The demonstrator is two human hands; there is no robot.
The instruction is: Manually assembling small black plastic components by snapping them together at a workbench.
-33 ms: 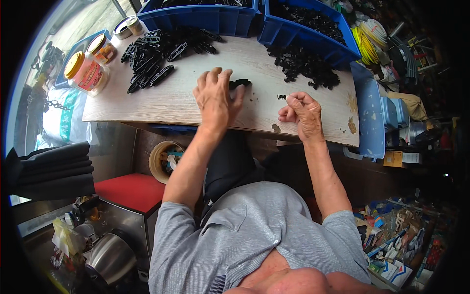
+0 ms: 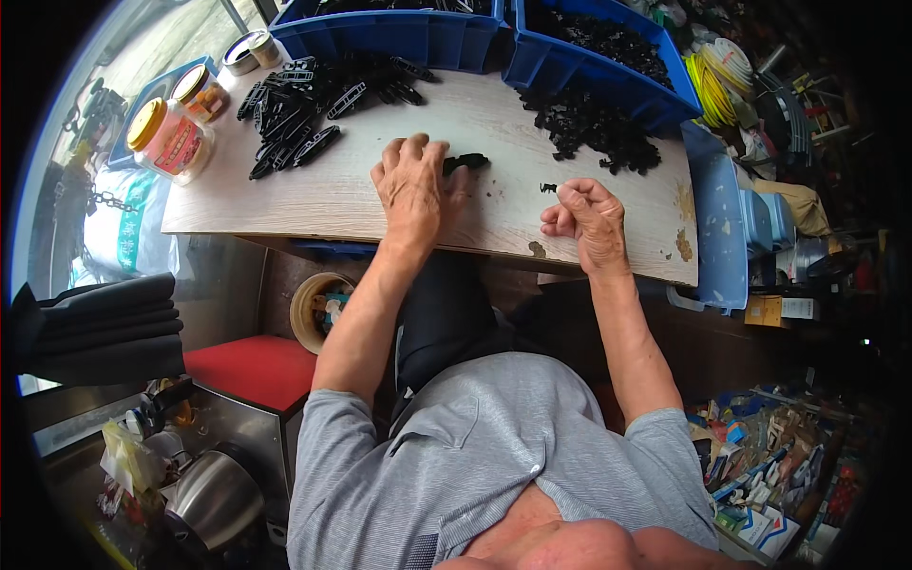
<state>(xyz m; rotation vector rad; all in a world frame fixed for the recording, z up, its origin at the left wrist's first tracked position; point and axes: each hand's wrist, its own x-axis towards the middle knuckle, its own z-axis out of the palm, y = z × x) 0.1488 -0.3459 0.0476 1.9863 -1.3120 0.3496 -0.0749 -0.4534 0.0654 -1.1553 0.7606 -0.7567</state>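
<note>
While left hand [image 2: 410, 190] flat on black part [image 2: 465, 162], right hand [image 2: 589, 217] curled, pinching small clip [image 2: 548, 188]

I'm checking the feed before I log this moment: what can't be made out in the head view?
- Black part under the left hand: mostly covered by the fingers, shape unclear.
- Right hand: curled shut; whether it grips anything is hidden.
- Small black piece beside it: too small to identify.
- Blue bins: cut off by the top edge.
- Pile of small black parts: single pieces too small to tell apart.
</note>
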